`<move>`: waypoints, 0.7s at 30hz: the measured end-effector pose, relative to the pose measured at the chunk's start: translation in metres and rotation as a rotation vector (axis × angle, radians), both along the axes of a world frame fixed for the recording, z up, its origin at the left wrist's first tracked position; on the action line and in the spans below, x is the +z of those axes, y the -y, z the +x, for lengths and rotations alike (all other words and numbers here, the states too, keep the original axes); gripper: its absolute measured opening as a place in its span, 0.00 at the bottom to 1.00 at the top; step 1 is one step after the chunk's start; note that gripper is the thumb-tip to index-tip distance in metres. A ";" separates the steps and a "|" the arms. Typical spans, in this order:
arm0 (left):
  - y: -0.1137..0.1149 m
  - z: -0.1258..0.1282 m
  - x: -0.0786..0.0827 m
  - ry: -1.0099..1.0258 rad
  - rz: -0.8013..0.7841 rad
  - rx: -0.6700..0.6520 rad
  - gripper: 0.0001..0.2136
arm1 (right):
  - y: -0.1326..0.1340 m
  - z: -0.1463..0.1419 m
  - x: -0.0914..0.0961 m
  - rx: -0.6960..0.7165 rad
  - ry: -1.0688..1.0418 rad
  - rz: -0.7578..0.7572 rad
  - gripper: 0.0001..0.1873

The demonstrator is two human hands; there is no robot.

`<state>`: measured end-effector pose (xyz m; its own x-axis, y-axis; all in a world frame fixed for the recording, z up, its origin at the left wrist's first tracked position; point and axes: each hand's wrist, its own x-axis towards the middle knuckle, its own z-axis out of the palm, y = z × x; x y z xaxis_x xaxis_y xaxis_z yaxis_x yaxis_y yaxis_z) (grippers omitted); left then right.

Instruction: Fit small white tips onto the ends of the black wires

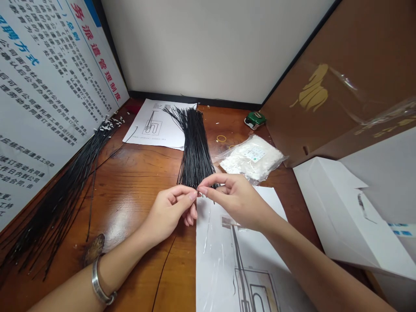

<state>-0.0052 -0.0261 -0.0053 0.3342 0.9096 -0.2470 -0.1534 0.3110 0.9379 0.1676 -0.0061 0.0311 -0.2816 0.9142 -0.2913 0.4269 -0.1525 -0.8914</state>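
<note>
My left hand (pixel 170 209) and my right hand (pixel 231 197) meet at the near end of a bundle of thin black wires (pixel 194 147) lying on the wooden table (pixel 136 186). Both hands pinch thumb and forefinger together at the same spot, on something small I cannot make out, probably a wire end. A single black wire (pixel 164 268) runs down from the left hand toward me. Under my right wrist lies a white sheet with a diagram (pixel 227 268). A metal bracelet (pixel 99 284) sits on my left wrist.
A long pile of black wires with white tips (pixel 65 190) lies along the left signboard (pixel 42 86). A second diagram sheet (pixel 156 125), a plastic bag of white parts (pixel 251 158), a green tape measure (pixel 255 119), a rubber band (pixel 221 138), and a white box (pixel 344 216) at right.
</note>
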 end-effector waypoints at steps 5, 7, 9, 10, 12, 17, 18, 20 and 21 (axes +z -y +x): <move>0.000 -0.001 -0.001 0.023 -0.010 -0.035 0.12 | -0.003 0.002 0.000 -0.062 -0.063 0.034 0.10; 0.000 -0.001 -0.001 0.025 -0.004 -0.030 0.12 | -0.004 0.003 -0.001 -0.076 -0.074 0.045 0.10; 0.001 0.000 -0.001 0.023 0.003 -0.017 0.11 | -0.005 0.003 -0.001 -0.075 -0.070 0.043 0.10; 0.001 0.000 0.000 0.019 0.006 -0.012 0.11 | -0.005 0.003 -0.001 -0.072 -0.067 0.039 0.10; 0.001 0.000 0.001 0.009 0.012 -0.005 0.11 | -0.004 0.003 0.000 -0.067 -0.062 0.024 0.09; 0.003 0.001 0.002 -0.034 0.017 -0.005 0.11 | -0.004 0.003 0.000 -0.031 -0.083 -0.001 0.09; 0.003 0.001 0.002 -0.036 0.017 -0.004 0.11 | -0.003 0.003 0.000 -0.024 -0.087 0.000 0.09; 0.003 0.002 0.002 -0.036 0.014 0.004 0.12 | -0.003 0.002 0.000 -0.022 -0.087 -0.002 0.09; 0.003 0.002 0.002 -0.038 0.012 0.009 0.12 | -0.002 0.002 0.000 -0.024 -0.084 -0.005 0.09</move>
<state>-0.0030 -0.0288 -0.0034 0.3169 0.9153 -0.2486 -0.1199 0.2987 0.9468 0.1700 -0.0038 0.0309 -0.2833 0.9195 -0.2725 0.3466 -0.1667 -0.9231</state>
